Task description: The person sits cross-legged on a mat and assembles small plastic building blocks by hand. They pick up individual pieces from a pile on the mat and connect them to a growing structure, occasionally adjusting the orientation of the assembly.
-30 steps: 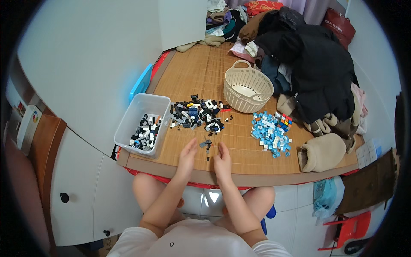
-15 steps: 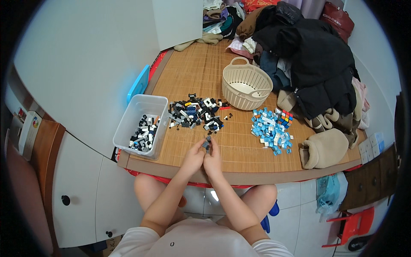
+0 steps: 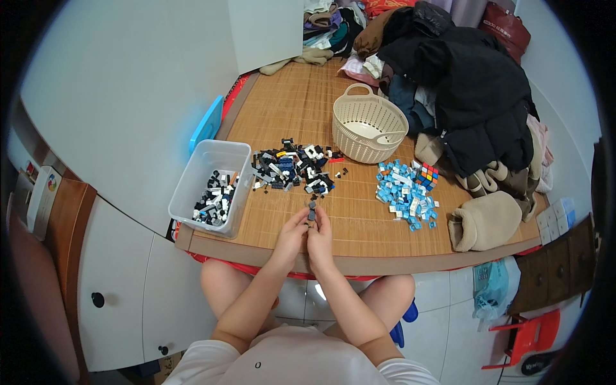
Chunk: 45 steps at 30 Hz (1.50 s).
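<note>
Close together above the near part of the bamboo mat, my left hand (image 3: 292, 236) and my right hand (image 3: 320, 239) both grip a small grey building-brick piece (image 3: 312, 212). It sticks up between the fingertips; its lower part is hidden by my fingers. Just beyond my hands lies a heap of loose building bricks (image 3: 292, 168), mostly black, white, grey and dark blue. To the left stands a clear plastic box (image 3: 240, 192) with more bricks (image 3: 215, 204) inside.
A beige basket (image 3: 370, 131) stands beyond the heap. Right of it lie light-blue and white small pieces (image 3: 405, 196) and a puzzle cube (image 3: 427, 176). A rolled beige cloth (image 3: 486, 222) and piled dark clothes (image 3: 475, 96) cover the right side. A blue lid (image 3: 206, 125) leans behind the box.
The grey piece has turned slightly and stands a little more upright between my fingers. My hands have barely shifted, and the surroundings look the same.
</note>
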Tool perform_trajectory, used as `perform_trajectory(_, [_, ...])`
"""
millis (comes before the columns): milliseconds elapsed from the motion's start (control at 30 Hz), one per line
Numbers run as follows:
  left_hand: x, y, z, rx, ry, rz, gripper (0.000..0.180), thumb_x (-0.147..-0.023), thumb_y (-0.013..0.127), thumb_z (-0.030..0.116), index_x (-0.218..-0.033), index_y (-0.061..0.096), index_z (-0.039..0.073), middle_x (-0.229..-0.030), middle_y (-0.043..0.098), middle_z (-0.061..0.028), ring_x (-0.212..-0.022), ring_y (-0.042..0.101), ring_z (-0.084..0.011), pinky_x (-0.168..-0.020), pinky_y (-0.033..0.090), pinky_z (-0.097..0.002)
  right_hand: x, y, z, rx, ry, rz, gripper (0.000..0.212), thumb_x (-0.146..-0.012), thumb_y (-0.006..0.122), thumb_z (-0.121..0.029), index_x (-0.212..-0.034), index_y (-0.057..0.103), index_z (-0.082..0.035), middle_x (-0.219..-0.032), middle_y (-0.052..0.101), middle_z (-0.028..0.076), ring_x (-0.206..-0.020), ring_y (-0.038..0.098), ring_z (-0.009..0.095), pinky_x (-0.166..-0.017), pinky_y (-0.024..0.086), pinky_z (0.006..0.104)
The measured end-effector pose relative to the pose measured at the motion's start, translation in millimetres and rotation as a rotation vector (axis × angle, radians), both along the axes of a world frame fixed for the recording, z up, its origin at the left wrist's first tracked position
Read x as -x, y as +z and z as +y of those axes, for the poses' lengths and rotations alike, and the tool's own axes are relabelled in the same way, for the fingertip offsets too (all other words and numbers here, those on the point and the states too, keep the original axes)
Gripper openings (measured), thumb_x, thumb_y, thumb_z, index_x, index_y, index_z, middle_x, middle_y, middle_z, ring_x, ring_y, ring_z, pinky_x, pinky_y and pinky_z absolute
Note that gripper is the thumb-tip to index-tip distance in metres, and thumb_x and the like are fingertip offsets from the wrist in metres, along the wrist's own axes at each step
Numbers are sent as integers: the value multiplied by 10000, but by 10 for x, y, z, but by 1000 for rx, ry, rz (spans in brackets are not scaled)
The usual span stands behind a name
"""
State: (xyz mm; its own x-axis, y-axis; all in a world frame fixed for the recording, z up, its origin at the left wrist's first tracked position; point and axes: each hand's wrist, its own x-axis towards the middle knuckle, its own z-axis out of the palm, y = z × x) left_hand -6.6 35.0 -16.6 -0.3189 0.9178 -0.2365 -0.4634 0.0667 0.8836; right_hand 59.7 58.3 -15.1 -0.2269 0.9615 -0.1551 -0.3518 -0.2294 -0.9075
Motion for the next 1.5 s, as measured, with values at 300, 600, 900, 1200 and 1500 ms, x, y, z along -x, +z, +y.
perform_trajectory(300, [-136,100,-50,-84,83,-226,443,-863,372,-12,-1299,318,-65,-1332,363,-174,-1258,335,-219,-1029,292,-297,-31,62,5,15,77,-1,555,-786,339,118,-1328,270,23,-1316,377,168,-1200,397,236,-1003,300,298])
perform_trajectory(600, [-172,110,-57,-127,140,-270,451,-870,370,-6,-1306,283,-80,-1339,343,-187,-1262,330,-217,-1042,278,-300,-42,75,5,30,50,-25,520,-791,351,115,-1304,316,38,-1306,391,164,-1216,380,221,-1003,304,295])
perform_trajectory(900, [-223,282,-161,-214,126,-245,449,-874,361,12,-1309,289,-74,-1338,345,-180,-1267,321,-205,-1041,278,-290,-70,188,-76,-26,10,75,488,-802,329,108,-1284,355,43,-1288,414,156,-1182,414,207,-979,330,281])
perform_trajectory(1200, [-223,475,-320,-293,166,-182,461,-870,331,5,-1321,274,-70,-1374,296,-193,-1303,266,-228,-1063,235,-310,-61,462,-233,-89,31,122,459,-820,356,104,-1273,379,35,-1269,431,141,-1156,435,180,-986,337,282])
perform_trajectory(1500, [-8,668,-578,-435,227,-36,443,-888,366,28,-1318,299,-59,-1363,320,-189,-1296,281,-230,-1062,238,-321,141,797,-458,-230,143,149,458,-823,345,94,-1276,375,40,-1311,394,155,-1224,375,208,-1038,275,312])
